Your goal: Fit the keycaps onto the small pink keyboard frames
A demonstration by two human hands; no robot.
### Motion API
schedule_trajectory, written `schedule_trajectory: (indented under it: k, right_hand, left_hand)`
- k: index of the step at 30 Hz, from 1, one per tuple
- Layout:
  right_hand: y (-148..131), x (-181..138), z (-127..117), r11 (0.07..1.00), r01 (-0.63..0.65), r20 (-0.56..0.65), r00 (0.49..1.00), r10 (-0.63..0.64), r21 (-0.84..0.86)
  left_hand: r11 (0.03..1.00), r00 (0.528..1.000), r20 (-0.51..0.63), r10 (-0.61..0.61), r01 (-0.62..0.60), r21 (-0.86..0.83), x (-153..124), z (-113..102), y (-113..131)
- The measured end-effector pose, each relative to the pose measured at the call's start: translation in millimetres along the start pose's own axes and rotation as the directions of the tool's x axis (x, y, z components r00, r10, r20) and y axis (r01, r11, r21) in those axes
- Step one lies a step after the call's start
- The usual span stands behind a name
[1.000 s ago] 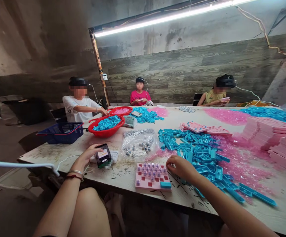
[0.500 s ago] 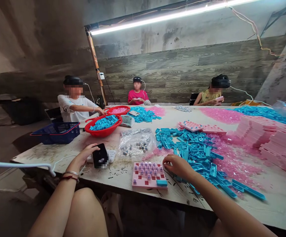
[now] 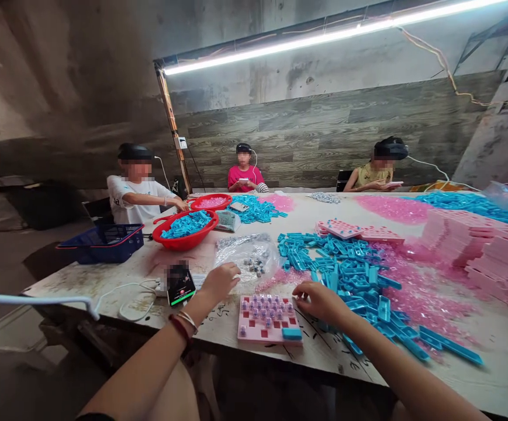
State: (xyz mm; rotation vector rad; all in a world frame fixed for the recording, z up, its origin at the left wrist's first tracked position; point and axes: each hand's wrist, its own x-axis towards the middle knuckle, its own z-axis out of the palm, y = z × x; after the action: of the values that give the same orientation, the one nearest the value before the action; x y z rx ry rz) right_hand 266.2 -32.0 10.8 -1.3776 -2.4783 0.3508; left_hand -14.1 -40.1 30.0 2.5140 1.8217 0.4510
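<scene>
A pink tray (image 3: 262, 330) with rows of small purple pieces lies on the table in front of me, a blue part (image 3: 291, 334) on its near right corner. My right hand (image 3: 319, 301) rests at the tray's right edge, fingers curled, beside a heap of blue plastic parts (image 3: 345, 269). My left hand (image 3: 219, 280) reaches with curled fingers toward a clear bag of small pieces (image 3: 247, 257), just left of the tray. A phone (image 3: 180, 286) lies on a white power bank to the left of that hand.
Pink beads (image 3: 415, 292) and stacked pink trays (image 3: 486, 245) fill the right of the table. A red basin of blue parts (image 3: 186, 227), a second red basin (image 3: 210, 202) and a blue basket (image 3: 104, 241) stand at the left. Three people sit at the far side.
My left hand has left the phone and moved right to the clear bag. My right hand stays at the tray's right edge.
</scene>
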Motion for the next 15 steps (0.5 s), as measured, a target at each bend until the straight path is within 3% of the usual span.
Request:
schedule_trajectory:
  k: [6,15]
  right_hand:
    - [3,-1,1,1.0,-0.004,0.002,1.0,0.004,0.021]
    - [2,-2,1,1.0,-0.002,-0.003,1.0,0.002,0.013]
  left_hand:
    - [0.999,0.995,0.104,-0.013,0.008,0.05,10,21,-1]
    - [0.999,0.994,0.095,-0.049,0.047,0.027,13,33,-16]
